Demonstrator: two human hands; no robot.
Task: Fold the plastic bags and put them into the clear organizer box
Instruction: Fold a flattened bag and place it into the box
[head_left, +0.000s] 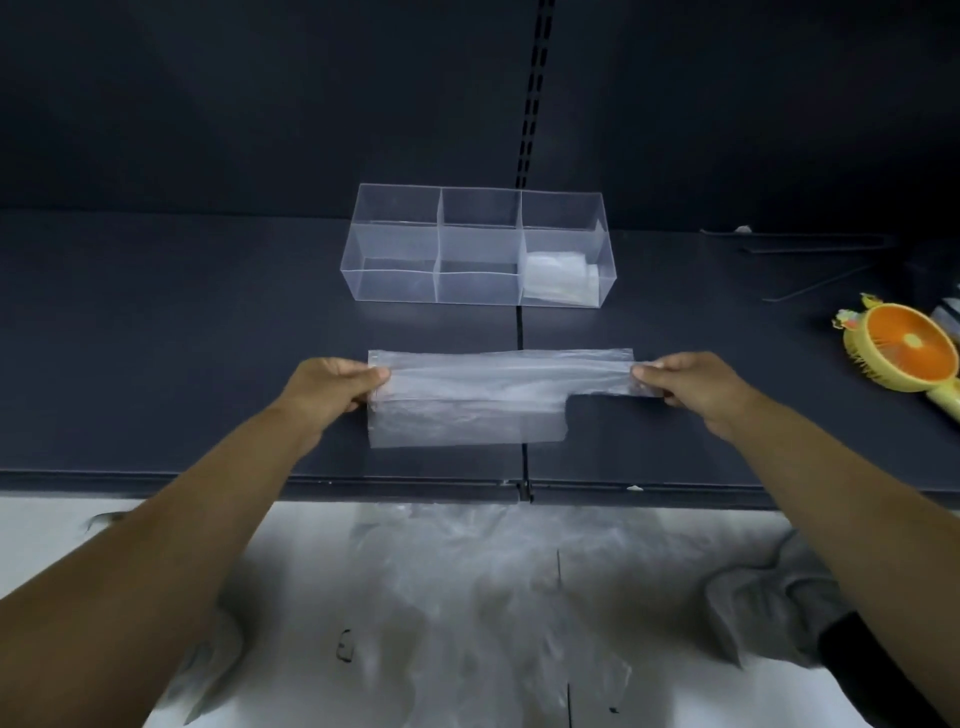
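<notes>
Half-folded plastic bag (457, 395) flat on shelf (156, 338), long axis left to right, pinched at either end by fingers of left hand (332, 387) and right hand (691, 387); clear organizer box (395, 286) straight beyond, equally near both.

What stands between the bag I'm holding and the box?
Nothing visible. The left hand and right hand pinch the bag by its ends, and only bare shelf lies between it and the box. The front right compartment already holds folded bags. The fan lies off to the right.
</notes>
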